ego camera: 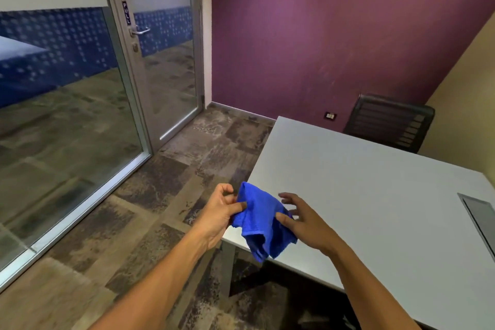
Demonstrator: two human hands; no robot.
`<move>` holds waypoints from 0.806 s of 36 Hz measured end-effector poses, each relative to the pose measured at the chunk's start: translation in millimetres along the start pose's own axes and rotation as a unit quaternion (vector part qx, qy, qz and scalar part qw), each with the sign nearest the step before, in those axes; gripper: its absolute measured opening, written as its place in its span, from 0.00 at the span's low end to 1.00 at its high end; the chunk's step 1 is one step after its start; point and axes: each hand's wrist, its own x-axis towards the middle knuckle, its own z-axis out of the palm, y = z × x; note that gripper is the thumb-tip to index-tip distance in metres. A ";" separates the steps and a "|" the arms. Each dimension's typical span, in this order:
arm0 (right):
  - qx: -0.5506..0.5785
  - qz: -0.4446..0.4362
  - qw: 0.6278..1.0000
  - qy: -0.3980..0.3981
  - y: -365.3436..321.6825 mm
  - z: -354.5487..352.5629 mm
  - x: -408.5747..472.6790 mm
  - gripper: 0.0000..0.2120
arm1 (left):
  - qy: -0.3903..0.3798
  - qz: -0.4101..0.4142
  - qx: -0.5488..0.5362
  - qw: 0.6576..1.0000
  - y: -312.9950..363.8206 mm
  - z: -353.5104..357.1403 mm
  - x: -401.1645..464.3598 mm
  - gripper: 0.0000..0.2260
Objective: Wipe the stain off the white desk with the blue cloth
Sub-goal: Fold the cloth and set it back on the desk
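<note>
A crumpled blue cloth (pixel 261 222) hangs between my hands above the near left corner of the white desk (pixel 361 182). My left hand (pixel 221 215) pinches the cloth's left edge with thumb and fingers. My right hand (pixel 302 218) holds the right side with the thumb on the fabric and the other fingers spread. The lower part of the cloth droops past the desk's front edge. No stain shows on the visible desk top.
A black mesh chair (pixel 391 122) stands behind the desk's far side. A grey cable slot (pixel 479 214) is set in the desk at the right. A glass door (pixel 160 48) and glass wall are to the left, with patterned carpet (pixel 160 195) between.
</note>
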 end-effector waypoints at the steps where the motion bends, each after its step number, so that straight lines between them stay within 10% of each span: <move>1: -0.026 -0.028 0.999 0.029 1.2 5.1 -0.2 0.18 | 0.004 0.001 0.001 1.000 -0.9 5.2 2.5 0.17; 8: 0.004 -0.161 0.969 0.185 -6.4 48.9 -14.9 0.17 | 0.052 0.016 0.095 0.994 -5.5 30.3 9.2 0.15; 29: 0.072 -0.068 0.981 0.168 -18.2 14.4 0.3 0.06 | 0.056 0.092 0.351 0.930 -11.5 51.7 19.3 0.17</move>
